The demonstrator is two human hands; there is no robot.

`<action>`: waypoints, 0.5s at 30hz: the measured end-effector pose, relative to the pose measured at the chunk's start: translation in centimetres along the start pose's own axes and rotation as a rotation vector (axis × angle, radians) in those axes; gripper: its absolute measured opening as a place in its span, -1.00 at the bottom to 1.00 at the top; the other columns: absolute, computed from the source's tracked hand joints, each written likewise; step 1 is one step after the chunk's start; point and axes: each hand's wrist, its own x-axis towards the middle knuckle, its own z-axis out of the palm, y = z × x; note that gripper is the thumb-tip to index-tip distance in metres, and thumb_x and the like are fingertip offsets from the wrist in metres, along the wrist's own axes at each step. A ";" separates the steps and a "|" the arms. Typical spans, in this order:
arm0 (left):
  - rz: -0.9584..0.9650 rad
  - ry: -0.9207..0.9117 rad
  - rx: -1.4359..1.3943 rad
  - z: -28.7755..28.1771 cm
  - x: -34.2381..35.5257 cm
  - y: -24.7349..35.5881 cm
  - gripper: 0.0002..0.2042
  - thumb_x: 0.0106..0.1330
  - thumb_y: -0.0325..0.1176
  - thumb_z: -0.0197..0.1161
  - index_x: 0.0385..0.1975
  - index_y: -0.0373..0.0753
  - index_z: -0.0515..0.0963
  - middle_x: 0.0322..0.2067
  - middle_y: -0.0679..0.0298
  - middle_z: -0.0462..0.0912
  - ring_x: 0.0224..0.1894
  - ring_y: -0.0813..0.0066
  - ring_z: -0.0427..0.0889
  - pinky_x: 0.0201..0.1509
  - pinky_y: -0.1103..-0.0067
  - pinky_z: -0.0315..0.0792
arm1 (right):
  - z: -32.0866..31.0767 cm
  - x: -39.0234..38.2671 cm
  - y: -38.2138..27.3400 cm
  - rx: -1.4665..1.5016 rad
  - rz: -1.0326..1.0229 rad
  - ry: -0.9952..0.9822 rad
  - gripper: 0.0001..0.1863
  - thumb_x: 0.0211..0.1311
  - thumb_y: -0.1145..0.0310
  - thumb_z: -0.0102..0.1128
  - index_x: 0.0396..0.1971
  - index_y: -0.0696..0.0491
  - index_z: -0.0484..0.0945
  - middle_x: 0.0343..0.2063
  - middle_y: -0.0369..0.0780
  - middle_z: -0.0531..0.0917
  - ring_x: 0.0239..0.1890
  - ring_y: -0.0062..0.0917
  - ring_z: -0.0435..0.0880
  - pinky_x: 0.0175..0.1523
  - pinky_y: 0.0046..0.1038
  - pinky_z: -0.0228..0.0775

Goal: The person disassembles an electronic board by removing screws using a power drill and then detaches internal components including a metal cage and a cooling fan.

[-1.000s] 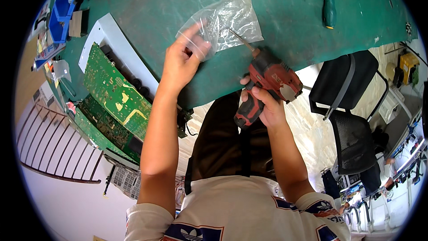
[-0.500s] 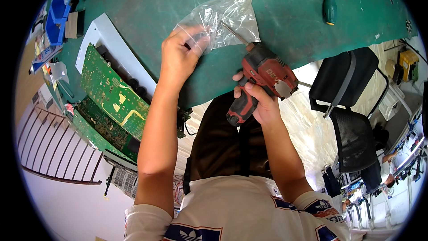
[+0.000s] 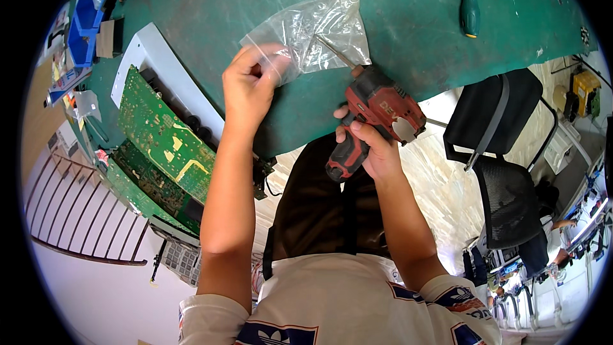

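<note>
My left hand (image 3: 250, 89) is at the mouth of a clear plastic bag (image 3: 345, 22) on the green table, thumb and fingers curled together. The bag's film covers the fingertips, so whether they also pinch something small inside cannot be made out. My right hand (image 3: 378, 148) grips a red and black cordless power driver (image 3: 383, 103) by its handle, near the table's front edge. Its long thin bit (image 3: 333, 50) points up and left, with the tip over the bag.
Green circuit boards (image 3: 163, 134) and a pale metal panel (image 3: 153, 48) lie to the left. A green-handled screwdriver (image 3: 470, 9) rests at the far right. Blue bins (image 3: 83, 29) stand at the far left, and a black chair (image 3: 491, 115) is on the right.
My left hand has shifted slightly left and toward me, and the bag's mouth has moved left with it. The power driver has barely moved.
</note>
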 end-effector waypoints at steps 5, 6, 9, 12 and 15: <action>-0.230 0.056 -0.293 -3.4 -1.3 1.7 -0.84 0.34 -0.49 0.26 -0.14 -0.36 0.54 -0.31 0.20 0.66 -0.46 0.62 0.54 -0.46 0.67 0.37 | 0.2 -0.2 -0.2 0.017 -0.051 0.022 -0.51 0.13 0.56 0.24 0.10 0.15 0.38 -0.18 -0.08 0.62 -0.33 -0.38 0.60 -0.20 -0.34 0.50; -0.233 0.090 -0.326 -3.7 -1.8 2.2 -0.85 0.33 -0.50 0.25 -0.15 -0.36 0.54 -0.30 0.18 0.67 -0.45 0.61 0.55 -0.45 0.67 0.39 | -0.4 -0.3 -0.3 0.022 -0.026 -0.040 -0.49 0.12 0.57 0.25 0.11 0.15 0.37 -0.16 -0.07 0.61 -0.31 -0.37 0.60 -0.22 -0.33 0.51; -0.221 0.136 -0.484 -5.2 -3.5 3.2 -0.88 0.31 -0.55 0.25 -0.20 -0.33 0.53 -0.24 0.12 0.68 -0.40 0.55 0.59 -0.36 0.65 0.45 | -0.9 -1.0 0.1 -0.129 -0.121 -0.102 -0.35 0.15 0.45 0.24 0.26 0.10 0.22 -0.13 -0.10 0.61 -0.34 -0.42 0.58 -0.22 -0.42 0.48; -0.186 0.124 -0.621 -6.0 -5.0 4.1 -0.90 0.28 -0.54 0.27 -0.26 -0.26 0.52 -0.22 0.11 0.65 -0.42 0.53 0.57 -0.36 0.62 0.46 | -0.4 -1.8 -0.6 -0.228 -0.117 -0.152 -0.31 0.07 0.42 0.31 0.22 0.13 0.24 -0.15 -0.10 0.61 -0.34 -0.43 0.60 -0.23 -0.42 0.49; -0.171 0.102 -0.765 -6.3 -5.6 5.1 -0.90 0.27 -0.54 0.27 -0.26 -0.26 0.53 -0.21 0.11 0.65 -0.43 0.51 0.57 -0.36 0.61 0.47 | 1.5 -3.1 -2.0 -0.376 -0.049 -0.187 -0.46 0.03 0.51 0.30 0.07 0.16 0.39 -0.22 -0.14 0.61 -0.35 -0.49 0.62 -0.23 -0.44 0.49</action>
